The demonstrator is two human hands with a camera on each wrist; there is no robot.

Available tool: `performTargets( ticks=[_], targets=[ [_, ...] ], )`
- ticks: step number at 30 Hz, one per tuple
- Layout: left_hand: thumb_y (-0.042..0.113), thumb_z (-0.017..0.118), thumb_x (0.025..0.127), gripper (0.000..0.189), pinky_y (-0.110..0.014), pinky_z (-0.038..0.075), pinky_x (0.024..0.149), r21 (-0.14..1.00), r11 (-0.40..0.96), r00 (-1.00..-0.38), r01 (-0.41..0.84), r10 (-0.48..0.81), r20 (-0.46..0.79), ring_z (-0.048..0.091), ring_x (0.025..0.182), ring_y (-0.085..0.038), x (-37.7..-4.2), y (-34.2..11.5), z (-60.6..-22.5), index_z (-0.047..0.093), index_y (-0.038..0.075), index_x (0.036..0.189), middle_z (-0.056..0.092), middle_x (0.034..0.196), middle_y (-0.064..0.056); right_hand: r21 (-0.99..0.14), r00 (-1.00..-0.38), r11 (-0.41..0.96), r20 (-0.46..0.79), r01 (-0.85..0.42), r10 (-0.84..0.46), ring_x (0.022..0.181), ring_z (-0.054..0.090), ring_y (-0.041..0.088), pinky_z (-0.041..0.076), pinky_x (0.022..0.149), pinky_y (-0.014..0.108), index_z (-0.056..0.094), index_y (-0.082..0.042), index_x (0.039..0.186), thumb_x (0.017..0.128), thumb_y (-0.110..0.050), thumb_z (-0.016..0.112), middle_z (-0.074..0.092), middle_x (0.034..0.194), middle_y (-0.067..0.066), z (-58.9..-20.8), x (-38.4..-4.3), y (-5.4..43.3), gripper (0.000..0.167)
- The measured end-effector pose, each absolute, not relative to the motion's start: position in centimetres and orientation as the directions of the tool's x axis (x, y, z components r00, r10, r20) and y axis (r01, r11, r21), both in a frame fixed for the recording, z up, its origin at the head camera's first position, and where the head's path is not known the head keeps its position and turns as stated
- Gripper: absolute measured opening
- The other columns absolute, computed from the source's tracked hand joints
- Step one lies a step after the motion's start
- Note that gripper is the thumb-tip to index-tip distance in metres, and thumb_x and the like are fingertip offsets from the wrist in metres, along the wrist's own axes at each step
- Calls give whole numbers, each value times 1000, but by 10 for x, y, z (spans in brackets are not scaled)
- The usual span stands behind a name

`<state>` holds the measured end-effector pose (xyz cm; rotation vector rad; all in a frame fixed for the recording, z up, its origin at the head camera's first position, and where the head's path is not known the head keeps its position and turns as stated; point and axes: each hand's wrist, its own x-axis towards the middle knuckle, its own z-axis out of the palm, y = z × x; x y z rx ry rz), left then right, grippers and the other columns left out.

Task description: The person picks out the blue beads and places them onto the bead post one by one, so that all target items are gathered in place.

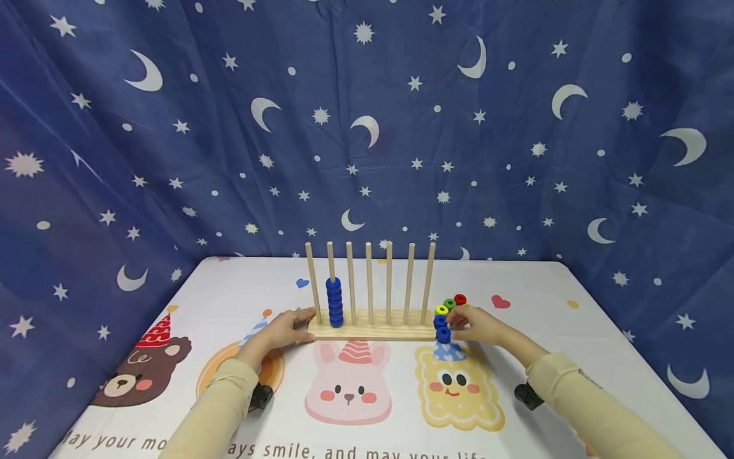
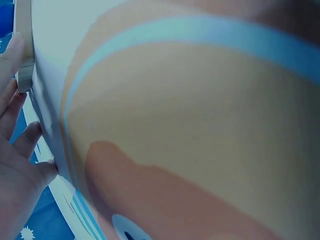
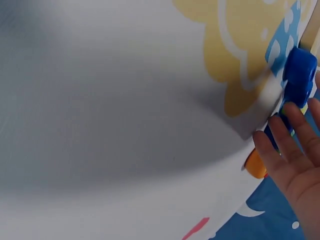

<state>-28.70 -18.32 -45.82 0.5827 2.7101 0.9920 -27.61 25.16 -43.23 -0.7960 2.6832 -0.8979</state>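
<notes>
A wooden peg rack (image 1: pixel 375 331) with several upright pegs stands on the table, and a stack of blue beads (image 1: pixel 335 303) fills part of its second peg from the left. My left hand (image 1: pixel 285 329) grips the rack's left end, thumb at the front and fingers toward the back. Past the right end lies a row of loose beads: blue ones (image 1: pixel 443 335) nearest, then a yellow bead (image 1: pixel 441 310), a green bead (image 1: pixel 450 303) and a red bead (image 1: pixel 460 298). Fingers extended, my right hand (image 1: pixel 477 326) touches the blue beads; the right wrist view also has an orange bead (image 3: pixel 256 165).
A white tablecloth (image 1: pixel 401 376) with cartoon animals and lettering covers the table. Behind it hangs a blue curtain (image 1: pixel 390 197) with moons and stars. Black wrist devices (image 1: pixel 528 396) sit under both forearms.
</notes>
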Motion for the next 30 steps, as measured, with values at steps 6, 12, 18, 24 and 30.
performTargets(
  ticks=[6,12,18,24,30],
  targets=[
    [17,73,81,65,-58,24,112,645,691,-893,326,448,-29,32,133,-48,-288,-182,-458,45,-7,135,45,139,-26,-590,-854,691,-3,-418,-519,82,62,22,55,81,43,59,8,97,80,-4,69,64,87,12,-436,-275,250,23],
    [15,73,81,64,-59,22,113,648,697,-899,307,436,-42,27,134,-51,-288,-184,-458,46,-6,135,44,140,-25,-594,-876,703,3,-390,-483,81,62,20,55,82,44,60,6,95,79,-4,70,65,86,11,-438,-275,248,21],
    [16,72,82,65,-59,21,113,653,695,-898,301,436,-49,26,135,-51,-288,-185,-459,45,-6,136,43,141,-25,-598,-880,698,27,-394,-473,79,61,19,55,79,43,59,4,92,78,-4,71,65,84,11,-440,-274,246,21],
    [16,72,82,65,-58,21,113,657,694,-901,295,431,-51,27,135,-50,-287,-185,-458,44,-6,136,43,141,-25,-583,-895,724,10,-368,-447,80,59,18,54,80,40,60,2,90,78,-5,73,65,85,8,-441,-274,244,18],
    [16,71,83,64,-59,21,113,655,696,-902,293,429,-53,27,135,-50,-286,-186,-457,44,-5,137,42,142,-24,-556,-903,754,-11,-351,-429,81,56,17,53,79,37,61,0,89,75,-11,78,63,85,6,-439,-271,238,24]
  ],
)
